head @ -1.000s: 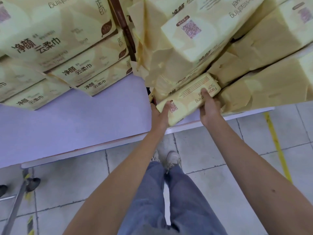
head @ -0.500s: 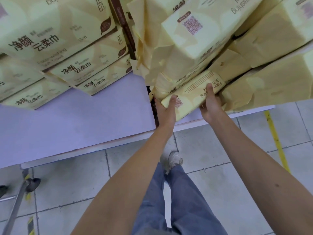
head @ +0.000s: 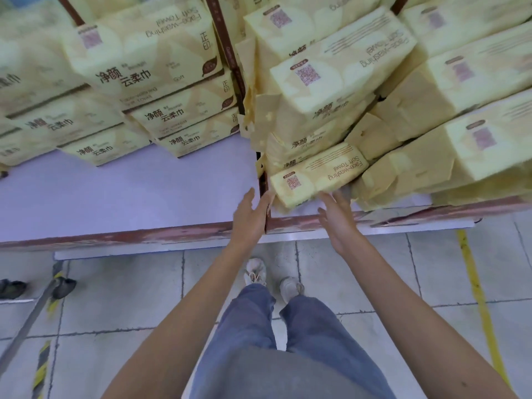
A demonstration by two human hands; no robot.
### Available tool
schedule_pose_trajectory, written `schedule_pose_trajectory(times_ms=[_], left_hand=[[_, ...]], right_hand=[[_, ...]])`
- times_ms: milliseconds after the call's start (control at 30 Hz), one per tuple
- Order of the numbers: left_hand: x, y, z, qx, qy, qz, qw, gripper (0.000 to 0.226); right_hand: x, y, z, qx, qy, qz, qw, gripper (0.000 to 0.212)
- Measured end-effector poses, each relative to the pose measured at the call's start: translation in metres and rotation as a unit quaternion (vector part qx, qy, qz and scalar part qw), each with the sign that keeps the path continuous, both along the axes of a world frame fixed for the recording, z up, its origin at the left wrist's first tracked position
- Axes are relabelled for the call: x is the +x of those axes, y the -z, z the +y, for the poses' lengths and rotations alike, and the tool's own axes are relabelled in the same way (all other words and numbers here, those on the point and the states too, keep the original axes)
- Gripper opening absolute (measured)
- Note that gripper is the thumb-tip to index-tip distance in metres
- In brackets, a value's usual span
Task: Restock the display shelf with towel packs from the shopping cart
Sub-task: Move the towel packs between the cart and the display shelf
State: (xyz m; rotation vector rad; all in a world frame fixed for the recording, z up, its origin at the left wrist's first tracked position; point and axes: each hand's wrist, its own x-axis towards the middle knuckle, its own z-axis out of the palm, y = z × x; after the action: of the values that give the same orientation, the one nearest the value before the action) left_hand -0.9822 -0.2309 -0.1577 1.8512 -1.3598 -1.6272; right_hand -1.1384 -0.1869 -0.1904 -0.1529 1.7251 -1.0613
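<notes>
A cream-yellow towel pack (head: 318, 174) with a QR code and "Face-washing Soft Towel" print lies at the bottom of the right-hand stack on the display shelf (head: 121, 197). My left hand (head: 250, 214) hovers just left of the pack's near corner, fingers straight, holding nothing. To the pack's near right my right hand (head: 335, 216) floats with fingers spread, close below its front edge and apart from it. More identical packs (head: 339, 79) are piled above.
A second stack of towel packs (head: 161, 82) stands on the shelf's left part, behind a bare lilac patch. A dark upright post (head: 227, 47) divides the two stacks. The shopping cart's frame and wheels (head: 62, 285) show at lower left. A yellow floor line (head: 475, 283) runs at right.
Both hands have let go of the towel pack and drawn back toward me. The pack now rests at the bottom of the right stack.
</notes>
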Motion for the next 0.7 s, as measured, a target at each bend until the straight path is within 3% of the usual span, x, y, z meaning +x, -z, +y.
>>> schedule_pose_trajectory(times_ms=[167, 333, 500, 633, 700], left_hand=[[0.034, -0.022, 0.058, -0.047, 0.049, -0.027, 0.997, 0.051], [0.054, -0.023, 0.127, -0.059, 0.018, -0.042, 0.997, 0.049], [0.07, -0.016, 0.204, -0.035, -0.052, -0.049, 0.997, 0.047], [0.084, -0.015, 0.259, -0.034, -0.175, -0.046, 0.983, 0.035], [0.093, -0.012, 0.281, -0.017, -0.257, -0.033, 0.966, 0.035]], right_hand=[[0.018, -0.033, 0.039, -0.036, -0.187, 0.045, 0.981, 0.041], [0.021, -0.043, 0.08, -0.077, -0.368, 0.115, 0.919, 0.041], [0.023, -0.029, 0.115, -0.08, -0.555, 0.17, 0.81, 0.042], [0.041, -0.021, 0.131, -0.029, -0.716, 0.143, 0.683, 0.045], [0.055, -0.022, 0.134, -0.019, -0.755, 0.124, 0.643, 0.048]])
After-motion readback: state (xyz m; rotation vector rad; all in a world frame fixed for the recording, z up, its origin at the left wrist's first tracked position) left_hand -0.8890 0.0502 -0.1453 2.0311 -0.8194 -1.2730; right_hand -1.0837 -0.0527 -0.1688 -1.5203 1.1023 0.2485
